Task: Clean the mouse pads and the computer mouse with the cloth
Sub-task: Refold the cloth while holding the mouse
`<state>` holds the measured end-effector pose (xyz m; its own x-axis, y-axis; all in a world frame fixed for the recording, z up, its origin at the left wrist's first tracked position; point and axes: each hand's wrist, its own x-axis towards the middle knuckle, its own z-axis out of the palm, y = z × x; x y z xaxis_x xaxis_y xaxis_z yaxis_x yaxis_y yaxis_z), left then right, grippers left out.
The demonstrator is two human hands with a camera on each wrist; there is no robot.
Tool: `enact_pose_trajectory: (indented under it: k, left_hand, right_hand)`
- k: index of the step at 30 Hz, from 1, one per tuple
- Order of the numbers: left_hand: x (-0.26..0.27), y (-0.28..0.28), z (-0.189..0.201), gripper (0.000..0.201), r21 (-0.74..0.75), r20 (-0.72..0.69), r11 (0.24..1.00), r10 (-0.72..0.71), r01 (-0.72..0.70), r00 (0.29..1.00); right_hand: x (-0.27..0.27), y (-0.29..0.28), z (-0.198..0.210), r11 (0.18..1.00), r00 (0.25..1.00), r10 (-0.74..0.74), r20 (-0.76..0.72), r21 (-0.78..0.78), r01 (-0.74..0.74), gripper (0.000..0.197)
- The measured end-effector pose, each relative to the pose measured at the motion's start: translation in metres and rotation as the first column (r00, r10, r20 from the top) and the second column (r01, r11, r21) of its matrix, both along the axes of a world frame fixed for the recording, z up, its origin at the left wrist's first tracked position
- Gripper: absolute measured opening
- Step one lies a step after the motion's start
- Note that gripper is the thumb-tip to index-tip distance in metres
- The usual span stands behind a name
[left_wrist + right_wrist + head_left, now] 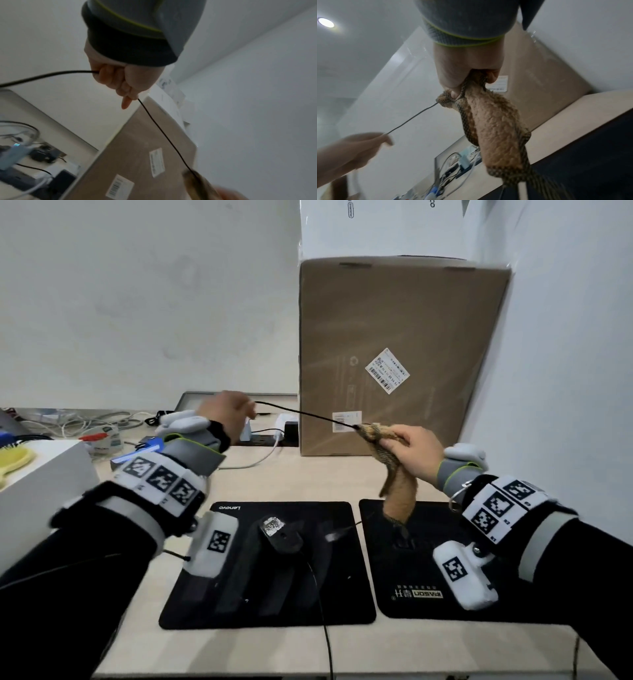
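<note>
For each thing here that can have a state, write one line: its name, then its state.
left hand: raised, gripping the cable
right hand: raised, gripping the cloth
cable: stretched between the hands
cloth: bunched around the cable, hanging down
mouse: lying on the left mouse pad

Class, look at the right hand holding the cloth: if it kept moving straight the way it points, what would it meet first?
Probably the left hand: the right hand and cloth point along the taut cable towards it. Depth is uncertain.

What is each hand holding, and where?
Left hand grips the black mouse cable mid-length; right hand grips the brown cloth near its top, bunched around the cable.
</note>
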<state>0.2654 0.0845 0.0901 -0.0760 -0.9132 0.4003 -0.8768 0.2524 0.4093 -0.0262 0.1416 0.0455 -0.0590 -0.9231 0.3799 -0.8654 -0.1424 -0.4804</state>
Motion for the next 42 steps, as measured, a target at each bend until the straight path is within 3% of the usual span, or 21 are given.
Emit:
enact_pose_trajectory:
  k: [6, 9, 12, 15, 17, 19, 23, 28, 31, 37, 42]
  left_hand:
    - [0.037, -0.022, -0.020, 0.032, 0.079, -0.004, 0.988, 0.135, -0.135, 0.991]
    - [0.031, -0.021, -0.026, 0.032, 0.175, 0.117, 0.970, 0.150, -0.169, 0.982]
    - [0.005, -0.005, -0.026, 0.038, 0.129, 0.277, 0.972, 0.155, -0.196, 0.948]
    - [-0.031, 0.013, -0.025, 0.055, -0.008, 0.274, 0.999, -0.035, 0.038, 0.961]
    - [-0.061, 0.026, -0.023, 0.049, -0.031, 0.203, 0.969, -0.236, 0.247, 0.950]
    - [-0.091, 0.038, -0.022, 0.037, 0.029, 0.137, 0.941, -0.339, 0.338, 0.931]
    - [-0.109, 0.044, -0.021, 0.033, 0.101, 0.107, 0.964, -0.257, 0.247, 0.960]
    - [-0.086, 0.032, -0.008, 0.034, 0.111, 0.237, 0.950, -0.312, 0.293, 0.920]
    - [-0.054, 0.017, 0.000, 0.033, 0.100, 0.307, 0.979, -0.199, 0.176, 0.931]
    - [-0.020, -0.001, -0.008, 0.035, 0.070, 0.155, 0.996, -0.059, 0.048, 0.986]
    - [-0.023, -0.004, -0.013, 0.029, 0.224, 0.236, 0.974, -0.055, 0.000, 0.970]
  right_hand:
    - [-0.023, 0.005, -0.020, 1.000, 0.998, -0.023, 0.061, 0.000, 0.023, 0.018]
    - [-0.018, 0.003, -0.024, 1.000, 0.993, 0.007, 0.117, -0.022, -0.005, 0.016]
    - [-0.008, 0.004, -0.021, 0.998, 0.989, 0.050, 0.137, -0.041, -0.045, 0.010]
    - [0.010, 0.003, -0.016, 0.996, 0.991, 0.089, 0.103, -0.036, -0.086, 0.010]
    - [0.022, 0.001, -0.013, 0.993, 0.988, 0.116, 0.102, -0.028, -0.114, 0.012]
    - [0.033, -0.001, -0.010, 0.992, 0.985, 0.126, 0.121, -0.037, -0.122, 0.014]
    - [0.043, 0.002, -0.004, 0.991, 0.977, 0.106, 0.185, -0.098, -0.089, 0.015]
    - [0.039, 0.010, -0.001, 0.987, 0.980, 0.160, 0.119, -0.021, -0.159, 0.010]
    - [0.025, 0.011, -0.002, 0.992, 0.983, 0.123, 0.137, -0.004, -0.124, 0.014]
    - [0.016, 0.011, -0.004, 0.987, 0.980, 0.146, 0.139, 0.052, -0.155, 0.010]
    - [0.017, 0.003, -0.011, 0.980, 0.954, 0.158, 0.254, 0.078, -0.183, 0.015]
